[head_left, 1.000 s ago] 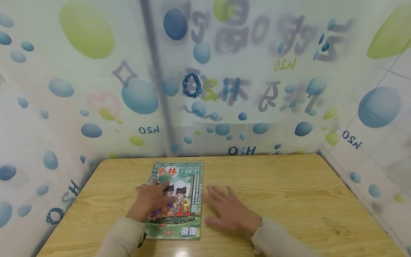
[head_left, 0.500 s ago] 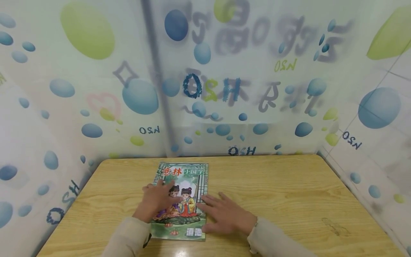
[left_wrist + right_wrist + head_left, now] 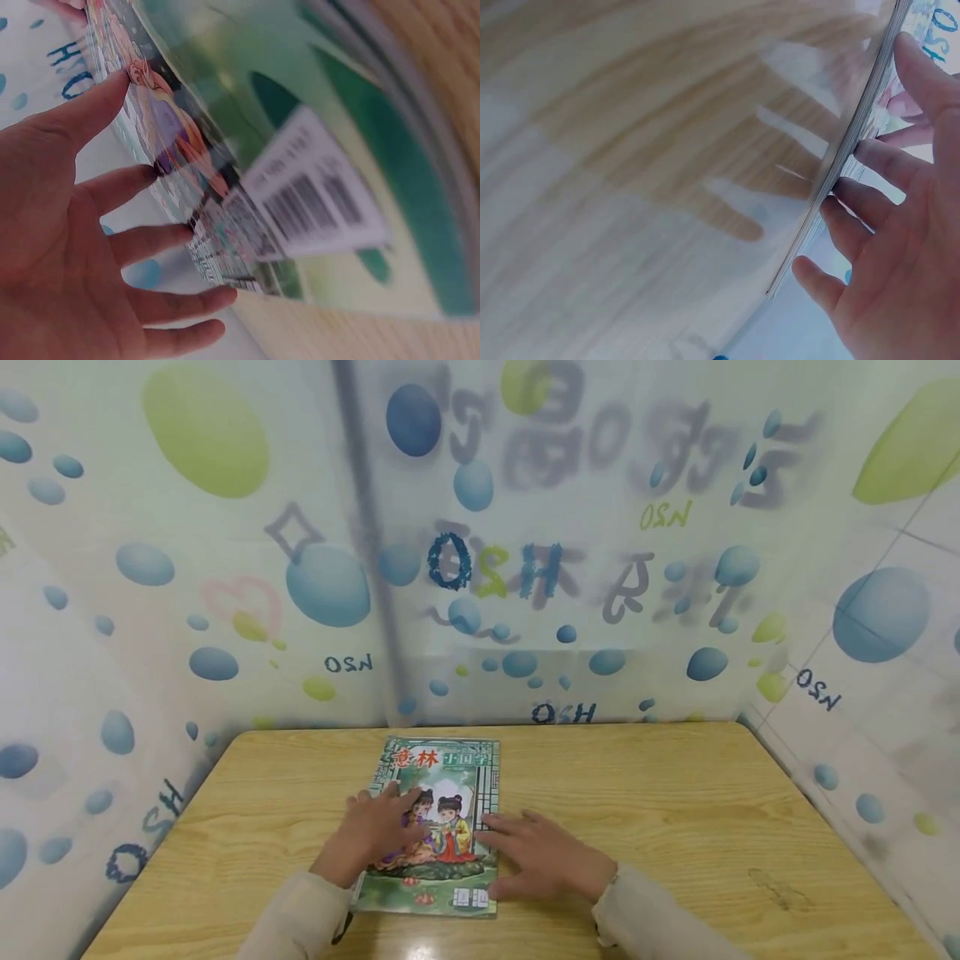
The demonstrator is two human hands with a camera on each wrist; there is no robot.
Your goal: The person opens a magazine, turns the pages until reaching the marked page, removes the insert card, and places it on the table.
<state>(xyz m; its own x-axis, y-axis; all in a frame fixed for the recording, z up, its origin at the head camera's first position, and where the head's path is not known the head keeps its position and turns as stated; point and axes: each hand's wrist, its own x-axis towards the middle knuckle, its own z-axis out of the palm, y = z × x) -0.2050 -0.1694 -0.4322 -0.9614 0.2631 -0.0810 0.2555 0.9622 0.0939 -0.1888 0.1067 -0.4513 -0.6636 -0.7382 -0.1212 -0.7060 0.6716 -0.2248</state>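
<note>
A magazine (image 3: 442,893) with a green illustrated cover, red title characters and two cartoon figures lies on the wooden table, left of the middle. My left hand (image 3: 375,831) rests over its left part, fingers spread; in the left wrist view the fingertips touch the cover near a barcode label (image 3: 311,187). My right hand (image 3: 543,856) is at the right edge, its fingertips overlapping the border. The right wrist view shows these straight fingers (image 3: 877,161) against the magazine's thin page edge (image 3: 840,157).
The wooden table (image 3: 660,827) extends widely to the right, with a dark smudge (image 3: 778,889) near its front right. A pale curtain (image 3: 525,610) printed with blue and green drops hangs behind the table and along its sides.
The magazine has slid to the right across the table, with my left hand moving along on it. My right hand moved left to meet its right edge, then shifted slightly right with it.
</note>
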